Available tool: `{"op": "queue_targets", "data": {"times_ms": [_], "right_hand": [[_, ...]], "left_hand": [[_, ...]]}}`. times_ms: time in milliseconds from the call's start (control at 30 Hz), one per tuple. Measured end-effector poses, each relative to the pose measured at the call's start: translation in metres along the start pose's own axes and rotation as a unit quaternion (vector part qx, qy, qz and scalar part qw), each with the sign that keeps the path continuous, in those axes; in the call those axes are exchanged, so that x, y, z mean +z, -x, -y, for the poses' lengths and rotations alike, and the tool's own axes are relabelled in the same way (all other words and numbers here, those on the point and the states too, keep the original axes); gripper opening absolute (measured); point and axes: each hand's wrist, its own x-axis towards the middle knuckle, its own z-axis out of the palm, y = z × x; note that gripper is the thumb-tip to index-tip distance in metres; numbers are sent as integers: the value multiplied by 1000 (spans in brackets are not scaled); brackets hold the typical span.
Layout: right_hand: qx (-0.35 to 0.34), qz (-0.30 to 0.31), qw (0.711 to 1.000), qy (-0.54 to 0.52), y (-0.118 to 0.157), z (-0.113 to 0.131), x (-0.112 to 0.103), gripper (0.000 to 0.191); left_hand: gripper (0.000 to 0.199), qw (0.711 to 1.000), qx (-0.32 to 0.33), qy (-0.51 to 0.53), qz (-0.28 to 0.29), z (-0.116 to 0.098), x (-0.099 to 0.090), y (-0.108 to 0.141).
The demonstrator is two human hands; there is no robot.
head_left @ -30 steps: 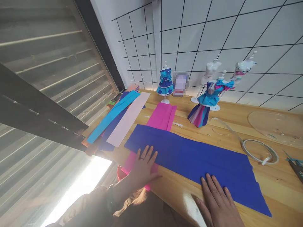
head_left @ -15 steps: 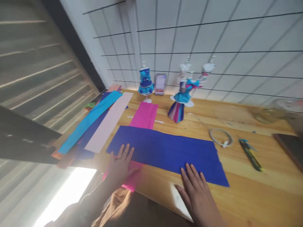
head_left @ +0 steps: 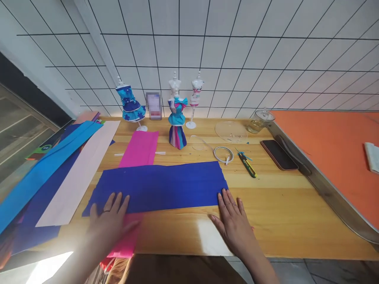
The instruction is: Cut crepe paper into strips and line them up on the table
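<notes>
Nearest to me, I'm seeing the left hand (head_left: 106, 225) resting palm-down, its fingers fanning wide over the near left part of a blue strip (head_left: 174, 185), a ring showing on one of them, the thumb sticking out above the pink below. Across from it, the right hand (head_left: 235, 227) is lying just as flat, fingers spreading a little, tips touching the strip's near right corner, thumb pointing out over bare wood. Neither hand is gripping anything! The blue strip itself is lying crosswise on the bench (head_left: 296, 205), between and ahead of both hands, and a bright pink strip (head_left: 139, 148) is running underneath it, peeking out on the near and far sides.

Off to the left, a pale pink strip (head_left: 79, 177) and a light blue strip (head_left: 53, 167) are slanting over a darker blue piece (head_left: 49, 207). Farther out, a white coil (head_left: 215, 152) is sitting just past the blue strip's right end, a cutter (head_left: 248, 165) is lying beside it, and a dark phone (head_left: 280, 154) is resting near the bench's right side. Beyond those, I'm picking out a clear disc (head_left: 231, 133) and a glass jar (head_left: 257, 124). Toward the back, a blue-dressed form (head_left: 131, 104) is leaning in view, a bow-trimmed dress (head_left: 177, 117) is standing mid-row, and the tiled wall (head_left: 192, 51) is closing off the scene.
</notes>
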Motion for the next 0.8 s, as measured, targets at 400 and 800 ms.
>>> {"op": "queue_targets", "data": {"times_ms": [400, 800], "right_hand": [[4, 3, 1000, 21, -1, 3, -4, 67], [43, 34, 998, -39, -27, 12, -6, 66]], "left_hand": [[69, 921, 319, 131, -179, -140, -40, -58], [70, 918, 313, 138, -203, -124, -28, -88]]}}
